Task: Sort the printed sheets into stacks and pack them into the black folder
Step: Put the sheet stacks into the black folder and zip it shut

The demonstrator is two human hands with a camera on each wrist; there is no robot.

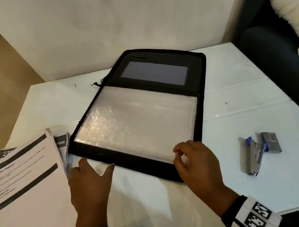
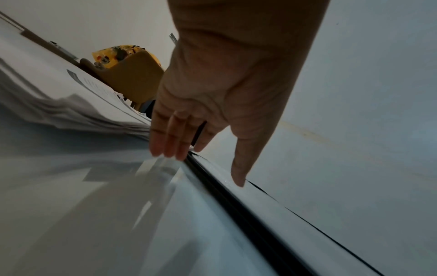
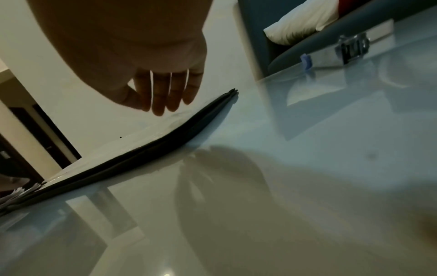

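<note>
While my right hand pinches the thin, slippery plastic sleeve at its near corner, my left hand, fingers spread, steadies the stiff folder edge beside it.

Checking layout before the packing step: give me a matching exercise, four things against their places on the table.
Things:
1. sheets
2. folder
3. stapler
4. right hand

Places:
A. right side of the table, lying apart from the folder
B. near-right corner of the folder
C. centre of the table, lying open
D. left of the folder, in a loose pile

Pairs: 1-D, 2-C, 3-A, 4-B
</note>
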